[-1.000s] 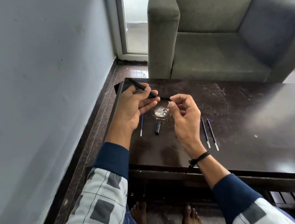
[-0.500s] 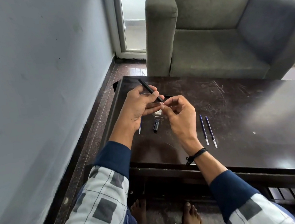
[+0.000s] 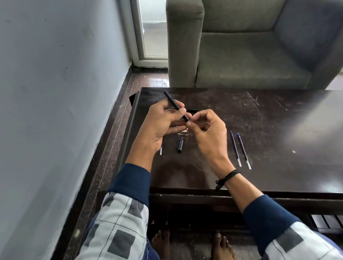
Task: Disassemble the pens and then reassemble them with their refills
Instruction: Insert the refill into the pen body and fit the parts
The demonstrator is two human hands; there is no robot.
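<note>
Fingers of the left hand (image 3: 161, 124) curl round a black pen barrel (image 3: 176, 106), right hand (image 3: 207, 132) pinching its lower end, both over the table (image 3: 296, 136) near its left edge; beneath lie a black cap (image 3: 180, 145) and one refill (image 3: 161, 151), two refills (image 3: 235, 149) nearer the front edge.

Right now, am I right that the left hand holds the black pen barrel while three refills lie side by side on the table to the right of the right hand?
Not quite: the head view shows two refills there, not three. The left hand does hold the black pen barrel.
</note>
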